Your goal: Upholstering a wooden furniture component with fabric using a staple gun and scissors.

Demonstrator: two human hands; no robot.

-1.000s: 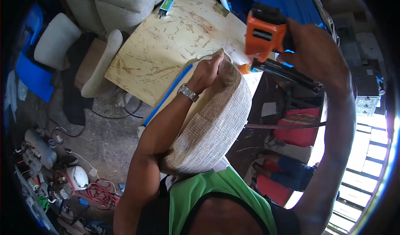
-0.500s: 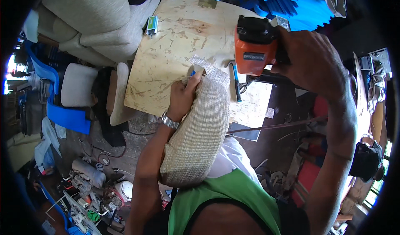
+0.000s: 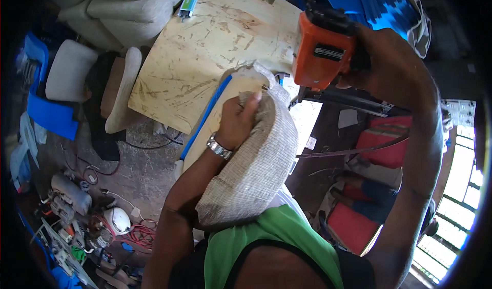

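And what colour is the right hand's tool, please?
The tool is orange and black; head view.

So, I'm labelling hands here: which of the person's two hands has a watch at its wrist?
The left hand, on the tan woven fabric: a silver watch circles its wrist. The right hand, gripping the orange tool, has a bare wrist.

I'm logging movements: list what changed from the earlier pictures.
The fabric-covered piece has turned, showing its blue strip, mostly hidden half a second ago. The left hand has moved back from the piece's far end. Unchanged: the right hand holds the orange power tool.
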